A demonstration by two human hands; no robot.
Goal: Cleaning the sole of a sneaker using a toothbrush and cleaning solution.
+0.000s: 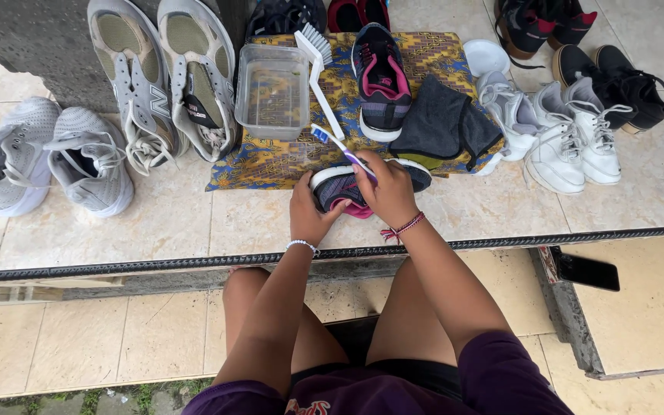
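Here, two hands grip a dark sneaker with a pink lining at the near edge of a patterned cloth.

The right hand [390,192] pinches a toothbrush [341,146] against the sneaker [347,184]; the left hand [310,215] clasps its left end. The shoe lies crosswise, left to right. Just beyond, a clear plastic tub [272,92] on the cloth [424,54] seems to hold a little water, with a white brush [318,65] beside it.

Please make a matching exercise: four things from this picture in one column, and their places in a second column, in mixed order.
1. toothbrush
2. clear plastic tub
3. dark phone
4. dark folded cloth

a. on the lower tiled step, at right
b. in the right hand
c. right of the lone dark-and-pink shoe
d. left of the white brush

Pairs: 1-b, 2-d, 3-a, 4-c
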